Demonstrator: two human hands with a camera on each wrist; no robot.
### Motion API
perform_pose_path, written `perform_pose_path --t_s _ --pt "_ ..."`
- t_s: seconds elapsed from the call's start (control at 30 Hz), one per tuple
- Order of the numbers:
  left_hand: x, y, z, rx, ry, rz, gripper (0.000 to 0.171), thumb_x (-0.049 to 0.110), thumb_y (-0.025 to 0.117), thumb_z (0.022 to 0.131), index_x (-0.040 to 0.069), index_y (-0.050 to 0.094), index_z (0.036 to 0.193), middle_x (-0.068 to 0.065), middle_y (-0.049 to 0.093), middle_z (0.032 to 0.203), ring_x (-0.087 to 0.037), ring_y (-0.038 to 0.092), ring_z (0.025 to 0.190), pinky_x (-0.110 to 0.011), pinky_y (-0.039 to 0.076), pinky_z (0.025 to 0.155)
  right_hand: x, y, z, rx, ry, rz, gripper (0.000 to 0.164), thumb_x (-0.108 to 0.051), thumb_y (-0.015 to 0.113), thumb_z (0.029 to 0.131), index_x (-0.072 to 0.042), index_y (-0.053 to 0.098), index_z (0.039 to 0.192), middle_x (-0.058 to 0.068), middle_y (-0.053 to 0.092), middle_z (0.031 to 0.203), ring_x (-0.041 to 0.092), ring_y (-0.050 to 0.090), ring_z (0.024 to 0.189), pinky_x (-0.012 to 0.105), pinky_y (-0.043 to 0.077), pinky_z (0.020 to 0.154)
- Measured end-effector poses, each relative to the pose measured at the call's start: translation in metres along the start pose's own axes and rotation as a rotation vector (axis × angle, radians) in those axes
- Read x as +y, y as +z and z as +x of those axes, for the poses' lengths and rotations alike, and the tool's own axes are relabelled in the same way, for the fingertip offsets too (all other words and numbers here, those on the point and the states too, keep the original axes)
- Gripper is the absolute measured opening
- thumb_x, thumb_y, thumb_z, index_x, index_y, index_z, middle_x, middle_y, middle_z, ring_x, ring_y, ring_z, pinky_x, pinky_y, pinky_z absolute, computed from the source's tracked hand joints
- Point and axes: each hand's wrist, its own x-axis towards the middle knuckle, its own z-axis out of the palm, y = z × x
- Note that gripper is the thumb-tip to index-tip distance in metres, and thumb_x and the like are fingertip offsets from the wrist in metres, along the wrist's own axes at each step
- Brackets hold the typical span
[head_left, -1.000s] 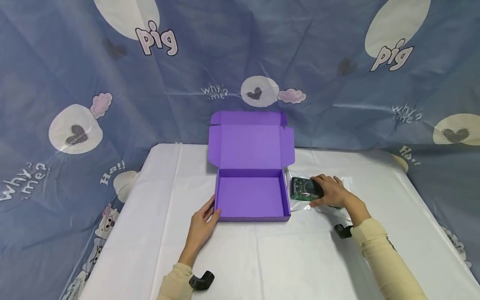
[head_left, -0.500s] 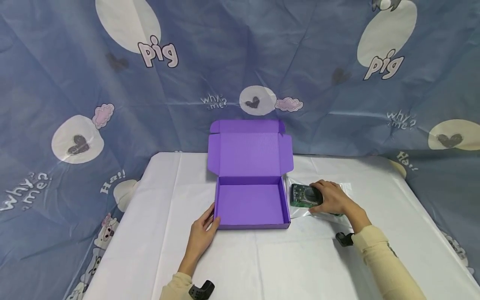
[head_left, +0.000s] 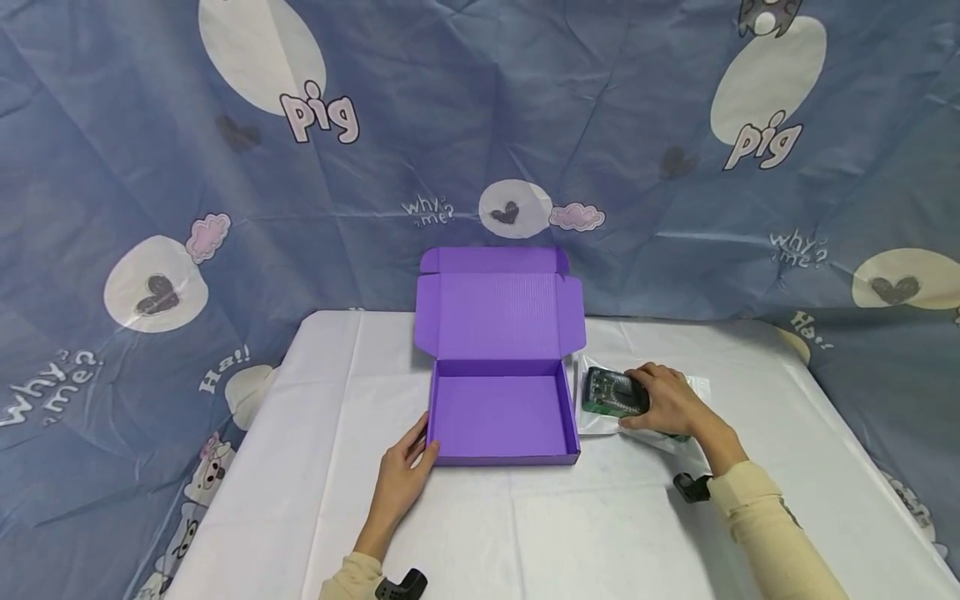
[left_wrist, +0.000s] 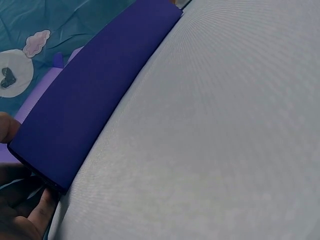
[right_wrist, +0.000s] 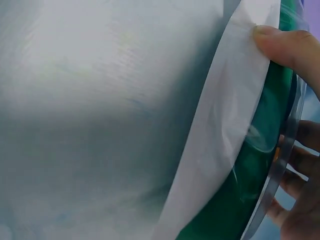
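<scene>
An open purple cardboard box (head_left: 506, 460) lies on the table with nothing inside, its lid (head_left: 498, 317) raised at the back. My left hand (head_left: 400, 483) holds the box's near left corner, thumb on the rim and fingers by the side. In the left wrist view, the box's purple wall (left_wrist: 95, 95) fills the middle. To the right of the box, my right hand (head_left: 667, 404) grips a bagged green block with circuit-board-like markings (head_left: 611, 393). The right wrist view has the thumb pressing the bag's white edge (right_wrist: 225, 100), fingers on the far side. My palm hides part of the block.
A white cloth (head_left: 480, 533) covers the table. Blue printed fabric (head_left: 420, 125) hangs behind it and down the left side. A black wrist device (head_left: 402, 585) shows by the left sleeve, and another black device (head_left: 692, 487) by the right.
The whole head view has shifted, so things sit lower in it. My right hand keeps its grip, and the bagged green block now looks slightly tilted. The left hand stays at the box corner.
</scene>
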Motion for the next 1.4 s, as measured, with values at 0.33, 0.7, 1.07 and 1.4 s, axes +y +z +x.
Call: perform_pose_path --t_s 0.33,0.7,1.07,1.4 --pt "0.0 -0.001 0.0 -0.007 0.001 -0.003 0.05 0.023 0.058 0.085 0.011 0.043 0.131 -0.015 0.046 0.132 -0.024 0.05 0.115 -0.02 0.044 0.094 -0.005 -0.026 0.0 0.076 -0.031 -0.014 0.089 -0.063 0.069 0.057 -0.008 0.049 0.124 0.01 0.051 0.114 0.03 0.047 0.106 0.051 0.035 0.092" --pt "-0.001 0.0 -0.003 0.008 0.002 0.031 0.049 0.023 0.058 0.086 0.011 0.044 0.131 -0.014 0.047 0.131 -0.022 0.052 0.114 -0.014 0.044 0.092 -0.019 -0.048 -0.001 0.117 -0.047 -0.05 0.088 -0.062 0.072 0.053 -0.01 0.051 0.122 0.007 0.052 0.111 0.029 0.047 0.105 0.05 0.035 0.091" --pt "0.003 -0.002 0.002 0.008 0.014 0.017 0.049 0.02 0.059 0.085 0.01 0.044 0.13 -0.015 0.048 0.13 -0.024 0.053 0.112 -0.021 0.045 0.092 -0.026 -0.068 -0.003 0.151 -0.074 -0.025 0.087 -0.06 0.073 0.053 -0.01 0.052 0.121 0.006 0.052 0.11 0.025 0.046 0.104 0.046 0.034 0.093" --pt "0.021 -0.003 -0.003 -0.029 -0.052 0.002 0.049 0.018 0.058 0.086 0.005 0.042 0.131 -0.017 0.044 0.133 -0.025 0.048 0.118 -0.024 0.043 0.096 -0.055 -0.072 0.014 0.162 -0.137 -0.051 0.084 -0.061 0.071 0.054 -0.011 0.054 0.119 0.002 0.052 0.109 0.02 0.047 0.102 0.041 0.036 0.09"
